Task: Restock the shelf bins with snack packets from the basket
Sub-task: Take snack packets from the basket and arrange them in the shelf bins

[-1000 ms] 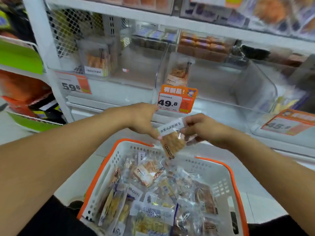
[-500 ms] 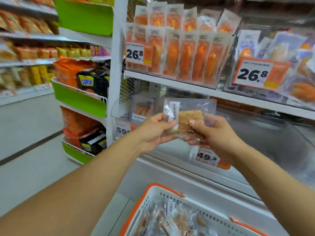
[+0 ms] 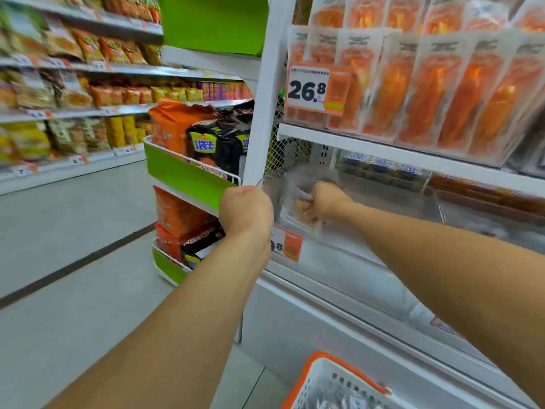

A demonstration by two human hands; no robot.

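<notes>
The right hand [image 3: 323, 200] reached into the clear shelf bin [image 3: 368, 202], pinching a snack packet [image 3: 300, 209] low at its left end. The left hand [image 3: 246, 209] was curled shut near the white upright [image 3: 261, 113], apparently empty. Best to slide the packet in under the upper shelf edge. The basket [image 3: 333, 382] sat near, lower right

At frame centre, the left hand [image 3: 246, 208] sits beside the right hand [image 3: 323, 201], which seems to reach inside the shelf bin [image 3: 368, 202]. The basket [image 3: 333, 385] lies bottom centre, below both.
</notes>
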